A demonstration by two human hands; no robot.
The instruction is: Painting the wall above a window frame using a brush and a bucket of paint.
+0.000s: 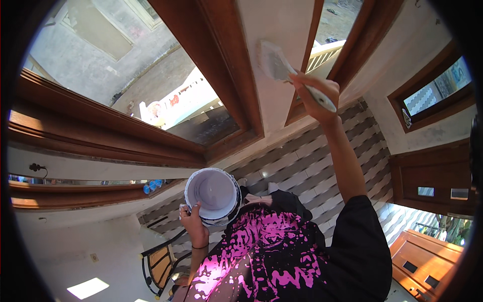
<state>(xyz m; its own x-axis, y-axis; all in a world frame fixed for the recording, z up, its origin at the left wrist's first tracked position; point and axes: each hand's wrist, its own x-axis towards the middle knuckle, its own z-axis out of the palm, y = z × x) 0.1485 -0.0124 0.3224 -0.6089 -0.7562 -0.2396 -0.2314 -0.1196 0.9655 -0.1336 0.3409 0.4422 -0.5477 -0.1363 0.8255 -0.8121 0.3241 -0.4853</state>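
While a pale wall rises beyond it, the bucket is held by the left hand, closed at its near-left rim; beyond and right of the bucket, well apart, the brush sits in the right hand, wrapped round the handle. The bucket's underside and part of the brush handle are hidden, and whether the bristles touch the wall is hard to tell. The bucket is round, whitish-lilac inside; the brush is broad, with whitish bristles.
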